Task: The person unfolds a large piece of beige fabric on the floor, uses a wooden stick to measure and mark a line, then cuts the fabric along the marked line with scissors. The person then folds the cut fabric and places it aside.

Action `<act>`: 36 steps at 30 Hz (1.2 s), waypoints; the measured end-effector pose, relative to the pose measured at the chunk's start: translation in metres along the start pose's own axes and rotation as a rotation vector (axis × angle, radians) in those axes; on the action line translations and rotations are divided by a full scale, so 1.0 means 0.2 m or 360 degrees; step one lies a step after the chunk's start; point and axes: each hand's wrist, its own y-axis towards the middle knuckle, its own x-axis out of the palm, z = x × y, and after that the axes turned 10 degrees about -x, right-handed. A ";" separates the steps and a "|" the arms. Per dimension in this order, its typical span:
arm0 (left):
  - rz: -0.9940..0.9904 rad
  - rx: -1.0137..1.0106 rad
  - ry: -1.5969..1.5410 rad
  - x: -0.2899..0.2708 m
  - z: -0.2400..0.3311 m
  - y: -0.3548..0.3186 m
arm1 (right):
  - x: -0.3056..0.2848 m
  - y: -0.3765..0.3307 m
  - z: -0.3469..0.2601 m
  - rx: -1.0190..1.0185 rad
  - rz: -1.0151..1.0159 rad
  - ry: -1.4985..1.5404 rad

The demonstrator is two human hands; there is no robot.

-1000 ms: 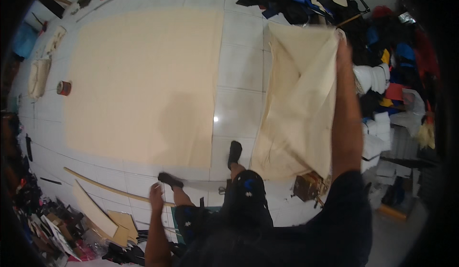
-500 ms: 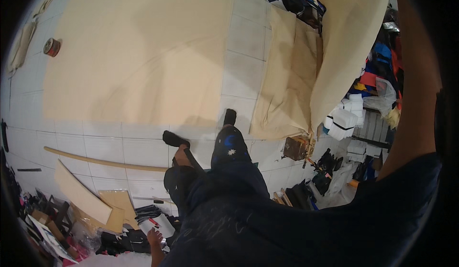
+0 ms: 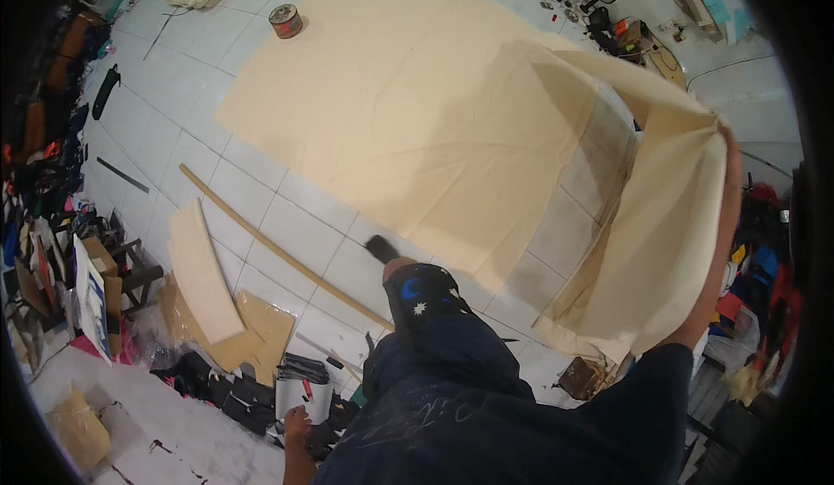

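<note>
My right arm stretches out at the right, and my right hand (image 3: 726, 132) pinches the gathered edge of a large cream fabric sheet (image 3: 660, 242). The raised sheet hangs in folds along my arm, down toward the floor. The hand is mostly hidden by the cloth and by its angle. A wide cream sheet (image 3: 408, 120) lies spread on the tiles ahead, lightly creased near its closer corner. My left hand (image 3: 298, 421) hangs low at my side with curled fingers. A slim red thing (image 3: 307, 389) shows just past its fingertips; whether it is held is unclear.
A round tin (image 3: 285, 21) stands at the sheet's far left edge. One long wooden strip (image 3: 278, 246) lies left of my leg, beside cream and tan pieces (image 3: 208, 276). Clutter (image 3: 52, 285) lines the left side; a brown block (image 3: 578, 378) sits at the right.
My right hand has come into view with the raised fabric, which now hangs farther right. The view has turned, and the floor things appear rotated. My left hand stays low.
</note>
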 end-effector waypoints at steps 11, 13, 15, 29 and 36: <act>-0.0084 0.0586 -0.0288 -0.79 1.41 0.14 | 0.63 -0.27 0.15 0.0185 0.0451 -0.0055; -0.0021 0.0393 -0.0344 -0.95 1.43 0.25 | 0.81 -0.28 0.04 0.0185 0.0334 0.0067; 0.0121 0.0927 0.0898 -1.09 1.37 0.37 | 1.06 -0.27 -0.11 0.0161 0.0298 0.0112; 0.0682 0.1190 0.2181 -2.39 4.07 0.70 | 2.25 -0.79 -0.55 0.0089 0.1029 -0.0589; 0.1306 0.2163 0.2172 -2.29 7.29 -0.16 | 3.07 -0.71 -0.63 0.0067 0.1144 -0.0576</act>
